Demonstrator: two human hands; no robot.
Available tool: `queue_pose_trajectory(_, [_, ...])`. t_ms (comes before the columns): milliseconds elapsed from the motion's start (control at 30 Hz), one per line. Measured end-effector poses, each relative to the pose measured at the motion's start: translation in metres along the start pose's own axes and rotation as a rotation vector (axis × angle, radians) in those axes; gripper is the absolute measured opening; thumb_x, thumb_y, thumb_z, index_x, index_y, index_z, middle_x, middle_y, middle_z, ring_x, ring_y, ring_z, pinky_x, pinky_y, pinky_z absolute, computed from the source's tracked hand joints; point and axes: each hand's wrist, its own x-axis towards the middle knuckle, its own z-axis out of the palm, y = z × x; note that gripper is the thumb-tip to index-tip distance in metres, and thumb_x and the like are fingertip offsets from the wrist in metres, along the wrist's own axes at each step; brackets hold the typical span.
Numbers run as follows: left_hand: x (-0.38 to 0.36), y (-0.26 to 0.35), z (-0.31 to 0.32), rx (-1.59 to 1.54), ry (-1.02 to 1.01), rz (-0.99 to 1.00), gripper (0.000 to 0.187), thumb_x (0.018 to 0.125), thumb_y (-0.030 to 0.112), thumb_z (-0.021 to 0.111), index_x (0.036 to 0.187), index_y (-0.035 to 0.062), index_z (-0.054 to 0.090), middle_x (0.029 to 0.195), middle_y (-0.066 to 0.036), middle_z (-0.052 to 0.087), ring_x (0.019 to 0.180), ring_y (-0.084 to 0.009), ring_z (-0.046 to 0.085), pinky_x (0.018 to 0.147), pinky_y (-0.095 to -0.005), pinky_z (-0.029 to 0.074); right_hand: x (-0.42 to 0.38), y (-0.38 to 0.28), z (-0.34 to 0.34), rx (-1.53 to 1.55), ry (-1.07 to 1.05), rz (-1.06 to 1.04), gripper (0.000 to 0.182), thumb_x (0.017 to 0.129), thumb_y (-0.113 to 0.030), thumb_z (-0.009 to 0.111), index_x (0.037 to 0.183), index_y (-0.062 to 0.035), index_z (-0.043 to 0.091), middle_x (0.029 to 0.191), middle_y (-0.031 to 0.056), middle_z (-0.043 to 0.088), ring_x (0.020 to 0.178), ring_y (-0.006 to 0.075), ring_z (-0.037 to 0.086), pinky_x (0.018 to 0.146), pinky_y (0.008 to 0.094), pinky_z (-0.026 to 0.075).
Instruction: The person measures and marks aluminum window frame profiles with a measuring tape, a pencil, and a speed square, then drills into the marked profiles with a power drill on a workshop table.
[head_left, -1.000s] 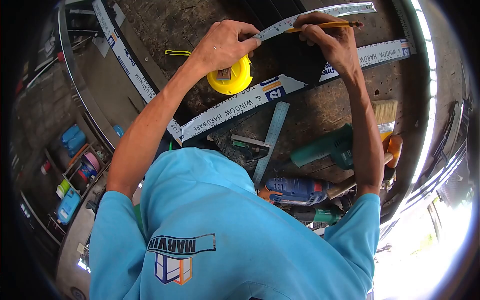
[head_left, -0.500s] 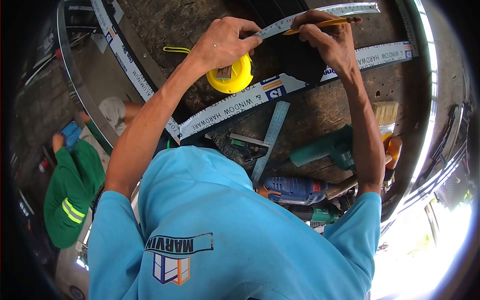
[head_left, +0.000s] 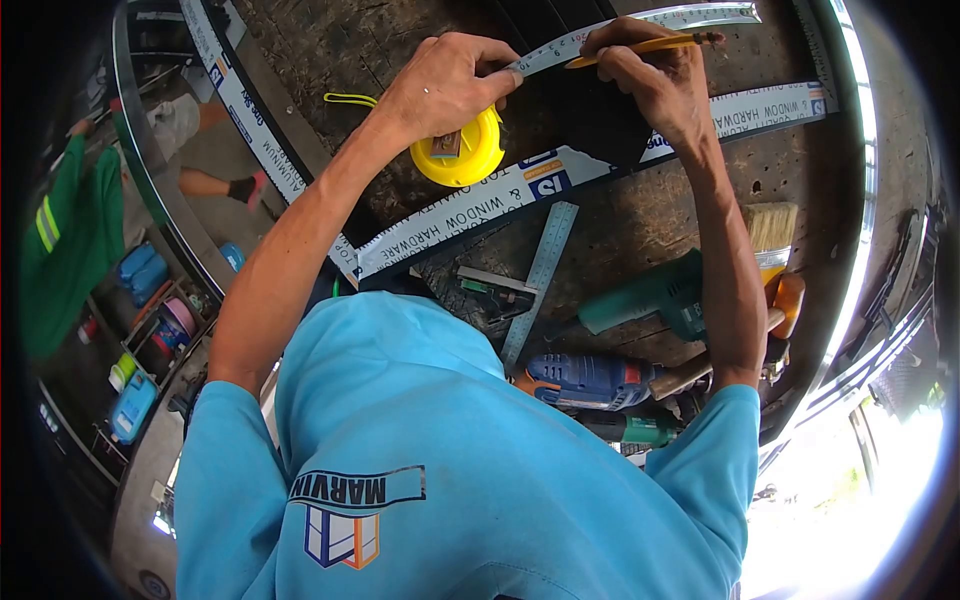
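The left forearm [head_left: 295, 230] and right forearm [head_left: 732, 250] are reaching toward the frame's top, the left hand [head_left: 445, 85] pinching at upper centre, the right hand [head_left: 665, 90] curling at upper right.

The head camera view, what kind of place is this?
Probably a metal or window-frame workshop: a scuffed wooden bench holds a blue power tool, a combination square and strips with "window hardware" film.

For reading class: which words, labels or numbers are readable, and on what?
"MARVIN": blue shirt
"& WINDOW HARDWARE": nearer bar film
"TOP QUALITY": same film, partly covered
"ALUMINUM": left bar film
"One Sky": same film
"10": tape blade
Too small or blurred: most blade numbers, blue drill lettering.
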Motion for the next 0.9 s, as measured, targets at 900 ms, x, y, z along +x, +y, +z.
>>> queue_pose_trajectory(900, [-0.001,0.005,-0.003,-0.001,-0.032,-0.040,0.028,0.089,0.026,0.060,0.106,0.0054,0.068,0.077,-0.007,0.069,0.072,-0.0164,0.068,0.071,-0.0304,0.053,-0.001,0.017,0.001,0.001,-0.073,-0.079,0.016,0.090,-0.017,0.060,0.096,-0.0059,0.070,0.095,0.0081,0.069,0.087,0.0170,0.066,0.081,0.0314,0.055])
